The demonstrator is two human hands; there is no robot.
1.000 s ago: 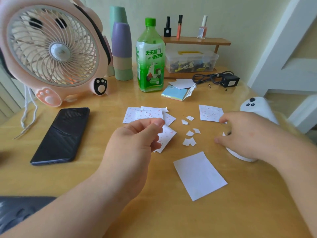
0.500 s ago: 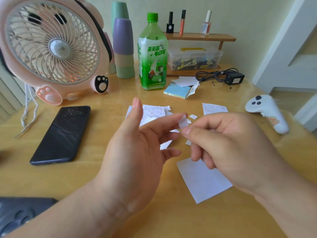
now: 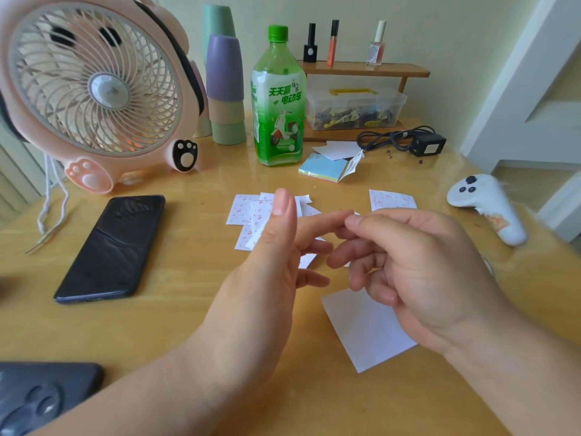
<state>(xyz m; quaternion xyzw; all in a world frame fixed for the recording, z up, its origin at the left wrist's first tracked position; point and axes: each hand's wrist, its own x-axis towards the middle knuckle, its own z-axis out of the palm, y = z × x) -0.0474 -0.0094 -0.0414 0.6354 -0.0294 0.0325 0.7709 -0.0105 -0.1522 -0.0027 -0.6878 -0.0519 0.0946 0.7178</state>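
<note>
Right hand (image 3: 424,272) has closed in on the left hand (image 3: 270,278) since half a second ago
Paper scrap (image 3: 356,213) is nearly hidden up above the table (image 3: 188,325), right fingertips pinching it against the left's outstretched index finger, left thumb straight up; patterned sheets (image 3: 243,209) lie just behind, blank white sheet (image 3: 367,332) under the right hand.

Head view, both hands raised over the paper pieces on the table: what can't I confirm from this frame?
1. Whether the right hand has anything in its grip where it meets the left hand: the fingertips cover the contact.
2. Printed paper sheets: partly hidden behind the left hand.
3. Dark object, bottom left: cut off by the frame edge.
4. Contents of the clear box: too small and blurred.
</note>
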